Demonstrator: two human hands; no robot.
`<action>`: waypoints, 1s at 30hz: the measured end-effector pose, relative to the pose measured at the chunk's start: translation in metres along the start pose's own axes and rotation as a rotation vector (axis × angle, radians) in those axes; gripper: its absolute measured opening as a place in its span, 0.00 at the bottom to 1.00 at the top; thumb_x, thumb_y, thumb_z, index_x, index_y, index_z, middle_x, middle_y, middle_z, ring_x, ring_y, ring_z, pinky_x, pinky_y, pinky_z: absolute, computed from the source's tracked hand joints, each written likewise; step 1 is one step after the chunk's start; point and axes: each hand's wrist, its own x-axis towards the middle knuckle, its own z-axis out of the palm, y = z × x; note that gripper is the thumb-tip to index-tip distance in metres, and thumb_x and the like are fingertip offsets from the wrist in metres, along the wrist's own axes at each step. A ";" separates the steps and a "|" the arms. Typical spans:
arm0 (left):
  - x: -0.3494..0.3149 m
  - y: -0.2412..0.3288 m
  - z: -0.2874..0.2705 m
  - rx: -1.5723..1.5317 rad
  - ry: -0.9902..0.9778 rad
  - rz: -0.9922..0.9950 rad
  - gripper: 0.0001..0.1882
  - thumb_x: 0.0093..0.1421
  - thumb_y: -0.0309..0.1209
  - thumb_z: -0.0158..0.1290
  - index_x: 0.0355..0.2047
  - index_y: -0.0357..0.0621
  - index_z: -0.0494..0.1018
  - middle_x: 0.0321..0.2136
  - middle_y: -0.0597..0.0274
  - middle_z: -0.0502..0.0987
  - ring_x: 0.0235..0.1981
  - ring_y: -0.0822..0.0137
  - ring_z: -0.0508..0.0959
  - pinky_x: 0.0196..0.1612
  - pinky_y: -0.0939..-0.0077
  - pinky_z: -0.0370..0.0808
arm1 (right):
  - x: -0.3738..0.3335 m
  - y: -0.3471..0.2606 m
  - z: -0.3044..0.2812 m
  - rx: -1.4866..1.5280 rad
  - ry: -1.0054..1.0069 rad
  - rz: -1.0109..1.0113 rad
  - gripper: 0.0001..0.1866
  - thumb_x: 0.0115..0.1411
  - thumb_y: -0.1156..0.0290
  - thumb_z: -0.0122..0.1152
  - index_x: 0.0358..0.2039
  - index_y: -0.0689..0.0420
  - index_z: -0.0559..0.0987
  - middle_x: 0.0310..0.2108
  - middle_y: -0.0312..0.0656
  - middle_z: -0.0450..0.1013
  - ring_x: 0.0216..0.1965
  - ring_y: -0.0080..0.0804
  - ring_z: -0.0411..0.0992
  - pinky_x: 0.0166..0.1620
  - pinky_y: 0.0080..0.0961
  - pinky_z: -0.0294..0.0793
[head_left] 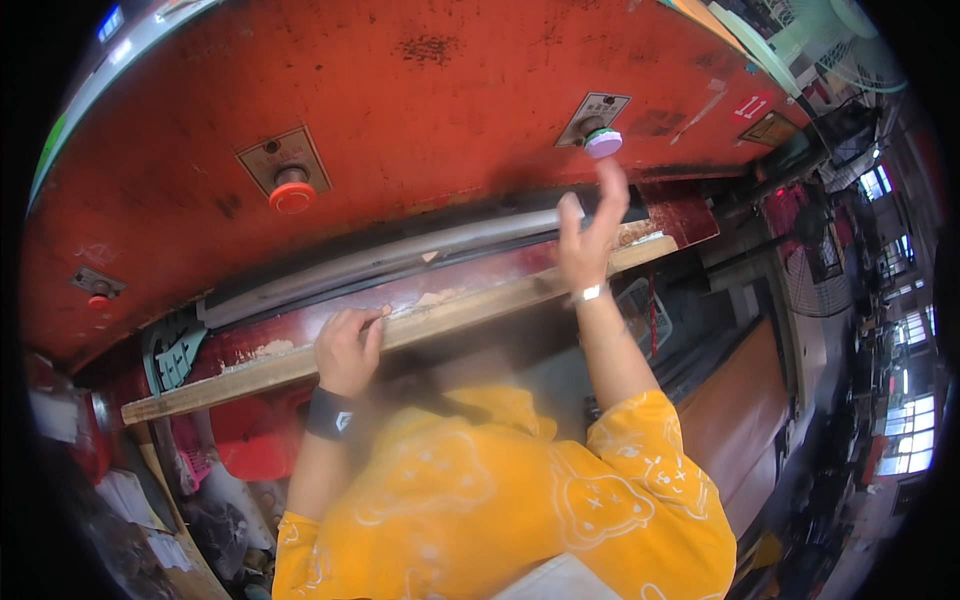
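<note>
Head: L fingers (pixel 345 325) curled on board (pixel 470 318), hold unclear; R fingers (pixel 613 190) apart, empty, nr purple btn (pixel 604 145), red panel (pixel 430 125).

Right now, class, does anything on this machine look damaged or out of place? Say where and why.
Yes. The orange-red panel has dark scuffs near the picture's top, so it looks worn. Pale, ragged patches break up the dark-red ledge behind the wooden strip; whether chipped paint or loose scraps, I can't tell.

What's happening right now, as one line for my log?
left hand: on wooden strip | right hand: raised, fingers by pale purple button, contact unclear | around: orange-red panel, big red button
</note>
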 end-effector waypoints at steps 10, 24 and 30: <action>-0.001 0.001 -0.001 0.091 -0.035 0.005 0.05 0.55 0.27 0.54 0.25 0.38 0.74 0.24 0.53 0.72 0.31 0.53 0.72 0.36 0.62 0.68 | -0.084 -0.016 -0.020 -0.159 -0.871 0.030 0.21 0.53 0.58 0.62 0.47 0.52 0.77 0.43 0.46 0.71 0.49 0.43 0.66 0.59 0.43 0.53; 0.004 0.000 -0.016 0.174 -0.130 -0.057 0.12 0.58 0.33 0.54 0.21 0.38 0.74 0.24 0.49 0.71 0.30 0.48 0.71 0.35 0.58 0.67 | -0.061 -0.039 -0.015 -0.243 -1.129 0.120 0.22 0.53 0.56 0.61 0.45 0.55 0.78 0.43 0.48 0.72 0.50 0.45 0.67 0.58 0.45 0.58; 0.058 0.006 -0.040 0.186 -0.681 -0.082 0.14 0.58 0.38 0.53 0.26 0.40 0.79 0.23 0.50 0.76 0.27 0.52 0.76 0.32 0.63 0.72 | 0.007 -0.007 0.028 0.062 -0.694 0.443 0.26 0.51 0.61 0.66 0.48 0.61 0.75 0.47 0.51 0.73 0.49 0.39 0.71 0.50 0.33 0.70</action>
